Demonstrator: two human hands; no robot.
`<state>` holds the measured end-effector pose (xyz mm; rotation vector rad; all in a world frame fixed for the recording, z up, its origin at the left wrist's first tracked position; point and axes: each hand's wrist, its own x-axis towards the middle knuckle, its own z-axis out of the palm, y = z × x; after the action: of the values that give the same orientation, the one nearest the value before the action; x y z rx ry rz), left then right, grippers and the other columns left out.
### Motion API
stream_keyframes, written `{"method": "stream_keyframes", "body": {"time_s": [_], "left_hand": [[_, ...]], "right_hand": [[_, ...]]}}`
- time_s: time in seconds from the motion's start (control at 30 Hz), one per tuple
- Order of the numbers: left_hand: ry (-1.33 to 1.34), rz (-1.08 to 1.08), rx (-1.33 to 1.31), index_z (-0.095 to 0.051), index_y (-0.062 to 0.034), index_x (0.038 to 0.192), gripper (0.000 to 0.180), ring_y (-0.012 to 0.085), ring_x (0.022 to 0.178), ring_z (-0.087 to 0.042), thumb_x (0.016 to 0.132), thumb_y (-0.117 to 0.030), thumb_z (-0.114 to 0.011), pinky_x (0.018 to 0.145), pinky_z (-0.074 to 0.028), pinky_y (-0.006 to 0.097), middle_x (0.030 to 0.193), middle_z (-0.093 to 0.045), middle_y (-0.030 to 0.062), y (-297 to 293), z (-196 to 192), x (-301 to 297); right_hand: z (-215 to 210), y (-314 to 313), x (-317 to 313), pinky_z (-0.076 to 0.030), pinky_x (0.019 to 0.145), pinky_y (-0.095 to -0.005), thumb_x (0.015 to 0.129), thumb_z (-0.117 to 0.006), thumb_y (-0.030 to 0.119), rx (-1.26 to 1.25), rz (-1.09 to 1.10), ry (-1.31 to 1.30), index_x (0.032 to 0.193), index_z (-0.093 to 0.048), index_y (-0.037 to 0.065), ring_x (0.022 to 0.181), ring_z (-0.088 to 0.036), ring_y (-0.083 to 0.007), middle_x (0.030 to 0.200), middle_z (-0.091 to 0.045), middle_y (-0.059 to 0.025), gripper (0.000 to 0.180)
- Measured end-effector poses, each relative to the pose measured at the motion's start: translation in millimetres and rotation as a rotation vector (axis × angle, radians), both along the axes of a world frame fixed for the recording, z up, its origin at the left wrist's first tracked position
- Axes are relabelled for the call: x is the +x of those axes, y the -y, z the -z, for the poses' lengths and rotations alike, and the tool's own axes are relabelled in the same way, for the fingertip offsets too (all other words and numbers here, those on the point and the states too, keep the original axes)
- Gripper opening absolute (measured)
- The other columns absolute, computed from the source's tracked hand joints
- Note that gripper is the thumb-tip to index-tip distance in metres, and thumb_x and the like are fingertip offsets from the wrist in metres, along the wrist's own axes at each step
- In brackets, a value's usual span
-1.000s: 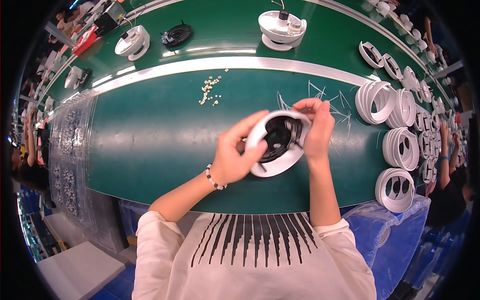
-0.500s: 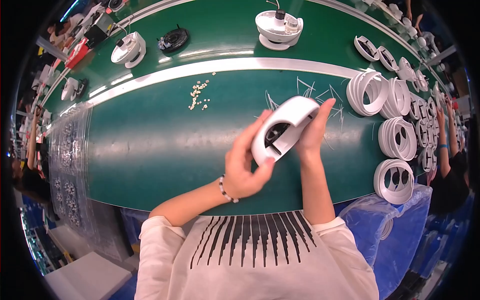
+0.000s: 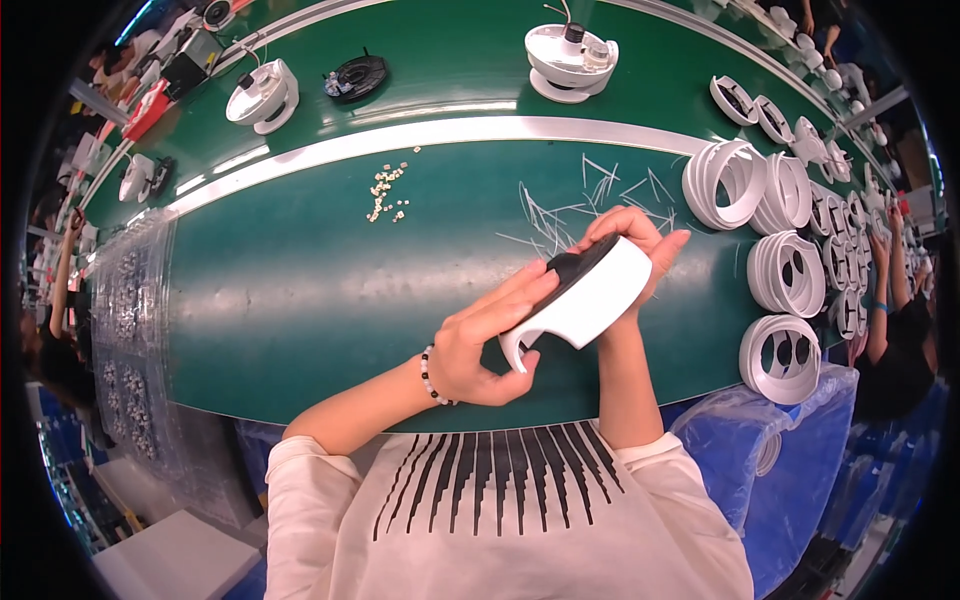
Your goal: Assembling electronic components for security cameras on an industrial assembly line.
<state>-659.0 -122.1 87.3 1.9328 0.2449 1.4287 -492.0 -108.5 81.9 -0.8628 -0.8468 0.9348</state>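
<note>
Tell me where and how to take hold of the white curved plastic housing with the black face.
Take the white curved plastic housing mid-length by its broad outer wall, probably best from the near side: that smooth wall faces the person, largely uncovered, while the left hand and right hand are at its two ends.

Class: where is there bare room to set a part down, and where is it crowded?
Widest: green bench between clear trays, beige bits and left hand. Smaller: between right forearm and white rings. Crowded: right end, with those rings, and beyond the right hand, with thin strips.
</note>
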Motion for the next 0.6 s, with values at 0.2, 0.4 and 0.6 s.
{"method": "stream_keyframes", "body": {"time_s": [0.2, 0.4, 0.6], "left_hand": [[-0.189, -0.236, -0.329, -0.033, 0.0032, 0.122, 0.066, 0.0248, 0.092, -0.058, 0.066, -0.006, -0.065, 0.077, -0.047, 0.03, 0.103, -0.055, 0.0184, -1.7, -5.9, -4.9], [-0.192, -0.37, -0.318, -0.052, 0.0002, 0.102, 0.029, 0.0219, 0.072, -0.061, 0.081, -0.017, -0.059, 0.062, -0.047, 0.028, 0.084, -0.061, 0.0132, -20.9, -15.3, -0.5], [-0.171, -0.311, -0.421, -0.055, 0.0005, 0.095, 0.023, 0.019, 0.063, -0.061, 0.079, -0.016, -0.059, 0.058, -0.047, 0.026, 0.075, -0.062, 0.0121, -18.6, -22.3, 3.5]], "right_hand": [[-28.0, -8.3, -1.3, -0.033, 0.041, -0.0324, 0.089, -0.033, 0.04, 0.081, 0.337, 0.886, 0.058, -0.045, 0.0, 0.044, -0.046, -0.024, 0.049, -0.042, -0.0093, 0.052], [-20.7, -5.2, -13.3, -0.038, 0.042, -0.0289, 0.079, -0.054, 0.043, 0.176, 0.297, 0.975, 0.062, -0.051, 0.004, 0.047, -0.049, -0.0217, 0.055, -0.049, -0.0068, 0.043], [-18.3, -2.1, -1.9, -0.038, 0.043, -0.0262, 0.073, -0.064, 0.04, 0.166, 0.161, 0.925, 0.066, -0.055, 0.001, 0.046, -0.049, -0.0194, 0.055, -0.051, -0.0068, 0.04]]}}
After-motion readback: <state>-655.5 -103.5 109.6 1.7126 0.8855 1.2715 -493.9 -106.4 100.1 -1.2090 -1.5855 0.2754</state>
